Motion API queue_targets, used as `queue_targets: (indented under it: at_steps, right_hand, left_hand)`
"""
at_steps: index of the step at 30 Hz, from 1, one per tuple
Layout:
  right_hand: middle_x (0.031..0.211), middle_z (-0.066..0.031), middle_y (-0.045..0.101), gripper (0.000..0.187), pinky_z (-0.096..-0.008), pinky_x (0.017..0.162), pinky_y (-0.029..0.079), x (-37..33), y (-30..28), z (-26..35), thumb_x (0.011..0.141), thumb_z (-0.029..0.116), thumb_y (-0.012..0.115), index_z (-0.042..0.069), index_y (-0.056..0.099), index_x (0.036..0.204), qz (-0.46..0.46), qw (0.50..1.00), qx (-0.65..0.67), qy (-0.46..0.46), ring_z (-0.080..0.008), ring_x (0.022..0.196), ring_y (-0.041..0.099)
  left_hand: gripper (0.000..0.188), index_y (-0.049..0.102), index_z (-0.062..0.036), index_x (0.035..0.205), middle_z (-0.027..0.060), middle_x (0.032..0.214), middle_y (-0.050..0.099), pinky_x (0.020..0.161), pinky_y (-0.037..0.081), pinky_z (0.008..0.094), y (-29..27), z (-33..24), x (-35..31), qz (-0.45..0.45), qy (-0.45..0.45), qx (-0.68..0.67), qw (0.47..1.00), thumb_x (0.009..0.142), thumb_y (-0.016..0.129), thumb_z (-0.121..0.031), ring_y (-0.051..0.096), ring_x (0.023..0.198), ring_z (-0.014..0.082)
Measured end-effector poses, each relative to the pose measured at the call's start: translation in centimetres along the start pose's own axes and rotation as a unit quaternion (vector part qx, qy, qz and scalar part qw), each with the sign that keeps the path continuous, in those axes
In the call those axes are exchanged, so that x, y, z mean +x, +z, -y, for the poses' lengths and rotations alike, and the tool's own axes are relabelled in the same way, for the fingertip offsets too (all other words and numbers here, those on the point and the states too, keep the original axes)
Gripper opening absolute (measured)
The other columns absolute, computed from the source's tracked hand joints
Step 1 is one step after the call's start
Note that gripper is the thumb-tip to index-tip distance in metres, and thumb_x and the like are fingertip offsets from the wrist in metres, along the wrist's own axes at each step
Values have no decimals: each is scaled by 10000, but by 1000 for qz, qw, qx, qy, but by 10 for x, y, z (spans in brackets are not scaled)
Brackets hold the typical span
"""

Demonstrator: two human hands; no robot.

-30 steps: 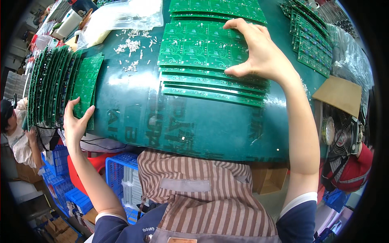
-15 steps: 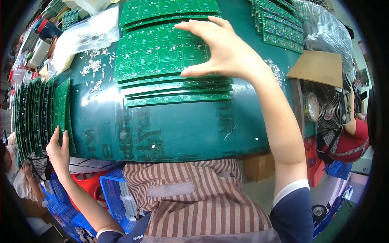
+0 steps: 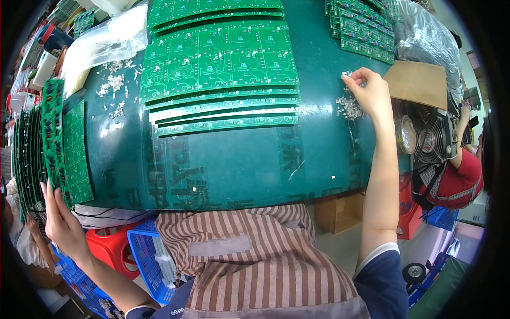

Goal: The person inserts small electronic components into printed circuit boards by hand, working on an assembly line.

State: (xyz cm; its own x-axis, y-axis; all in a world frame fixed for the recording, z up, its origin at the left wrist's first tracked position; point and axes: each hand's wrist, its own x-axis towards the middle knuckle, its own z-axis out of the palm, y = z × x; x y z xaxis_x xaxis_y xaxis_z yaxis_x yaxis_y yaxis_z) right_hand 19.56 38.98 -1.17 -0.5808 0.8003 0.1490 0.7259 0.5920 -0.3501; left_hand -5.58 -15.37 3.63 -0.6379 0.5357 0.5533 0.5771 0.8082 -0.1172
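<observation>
The left hand (image 3: 66,228) grips a circuit board (image 3: 52,127) by its lower end, beside a row of boards (image 3: 28,159). The right hand (image 3: 372,94) pinches thumb and finger together at a pile of white pieces (image 3: 350,109); whether it holds one is too small to tell. A stack of green boards (image 3: 220,59) lies between.

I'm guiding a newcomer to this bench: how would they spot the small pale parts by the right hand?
On the green table, look right of the central stack of green boards. There, just left of the brown panel, lies a heap of small pale parts. Unlike the similar scatter beside the plastic bag, it sits by the right hand.
</observation>
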Motion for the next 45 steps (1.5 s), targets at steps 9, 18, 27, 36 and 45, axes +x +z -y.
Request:
queue_targets:
  at_steps: [9,18,27,36,45]
  right_hand:
    - [761,-135,678,119,-391,714,526,-7,7,2,877,114,700,3,661,893,-16,999,7,-39,-293,724,675]
    - [830,-140,655,70,-467,776,487,-16,20,-3,879,58,673,22,614,891,-87,983,-58,-148,-349,857,625]
    - [855,-89,665,31,-258,773,497,-52,4,39,937,8,613,29,616,960,-66,987,143,-21,-136,787,639]
    - [906,-78,675,65,-256,798,493,-138,28,111,905,-44,663,-46,678,969,47,891,446,-71,-131,850,631]
    - [862,-89,691,73,-288,696,507,-148,35,132,867,-27,692,-1,694,934,52,911,390,-124,-198,774,641]
  left_hand:
    - [330,641,72,1203,265,1200,665,1039,516,515,-29,-138,-2,184,398,-321,840,884,615,-9,660,1148,367]
    - [322,704,18,1110,191,1190,674,1026,541,454,33,-172,-25,142,443,-378,800,815,632,-89,660,1149,324]
    - [351,735,-84,1066,124,1225,680,1001,532,436,37,-186,-30,145,352,-442,812,734,826,-150,657,1154,272]
    - [80,725,-40,854,83,856,718,738,514,329,51,-148,17,98,96,-429,893,785,744,-4,673,771,224]
    - [318,731,-69,1128,67,966,700,753,492,277,124,-103,88,85,-106,-291,947,848,787,-208,589,804,147]
